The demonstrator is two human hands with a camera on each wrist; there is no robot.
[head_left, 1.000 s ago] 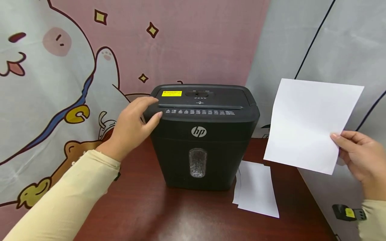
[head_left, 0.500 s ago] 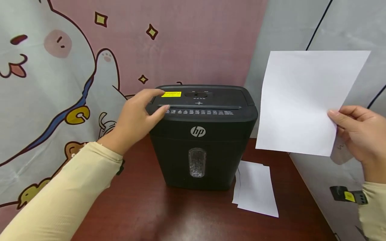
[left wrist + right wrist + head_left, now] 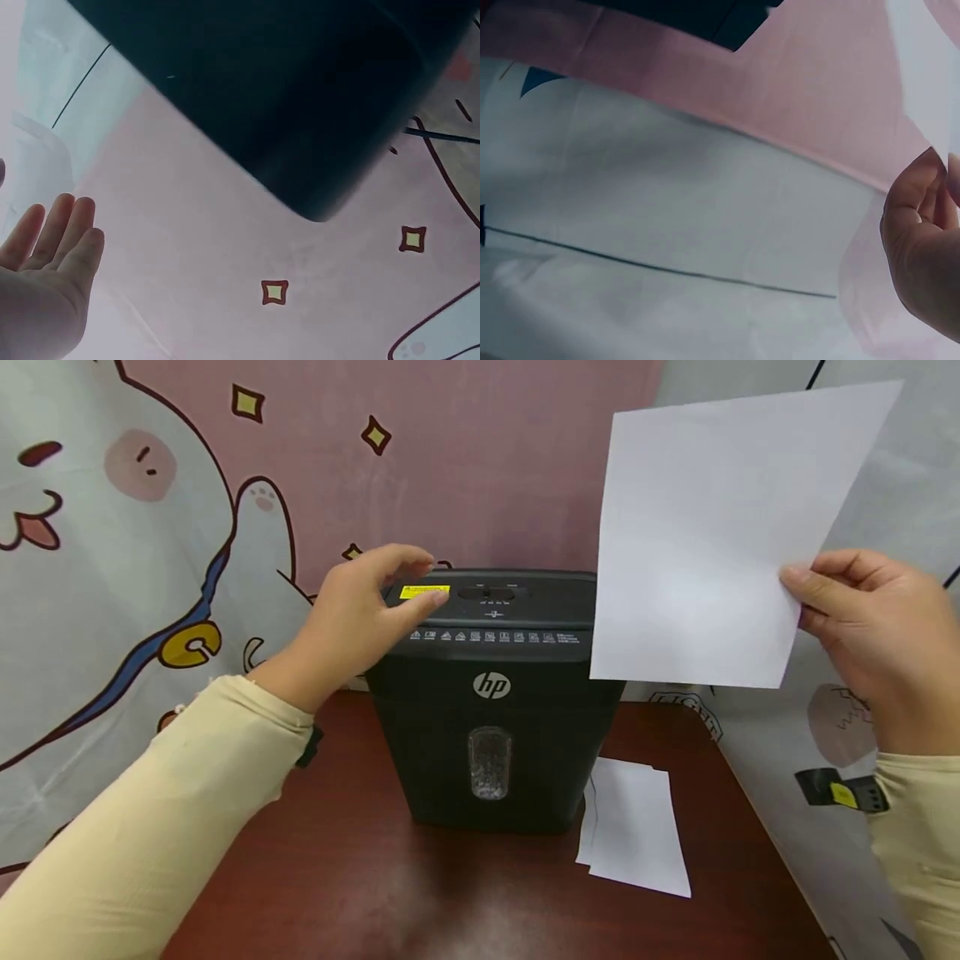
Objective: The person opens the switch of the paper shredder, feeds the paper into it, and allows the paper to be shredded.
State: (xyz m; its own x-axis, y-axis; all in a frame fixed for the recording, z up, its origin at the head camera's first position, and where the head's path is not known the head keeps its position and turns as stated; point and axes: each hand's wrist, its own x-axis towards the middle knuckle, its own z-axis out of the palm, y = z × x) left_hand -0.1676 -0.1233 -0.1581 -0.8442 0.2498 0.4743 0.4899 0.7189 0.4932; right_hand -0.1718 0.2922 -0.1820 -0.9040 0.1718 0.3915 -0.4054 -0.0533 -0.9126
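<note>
Right hand has a plain white rectangular sheet of paper pinched at its right edge, thumb on the near side, with the rest of the fingers bent in behind. The sheet's held up pretty much upright, leaning a bit, and from the head view it covers the upper right corner of a black plastic paper shredder. Can't tell if it's touching.

Left hand is over the left end of the shredder's top, thumb and fingers curved well apart with nothing between them. No idea if it's actually making contact there. Both arms are in cream long sleeves.

Shredder itself stands upright: yellow rectangular label on top right by the left fingertips, round silver hp logo up front, and a clear rounded window below that showing shreds. A few loose white sheets lie just right of its base on the reddish-brown table. Behind it all hangs a pink and whitish cartoon-print cloth.
</note>
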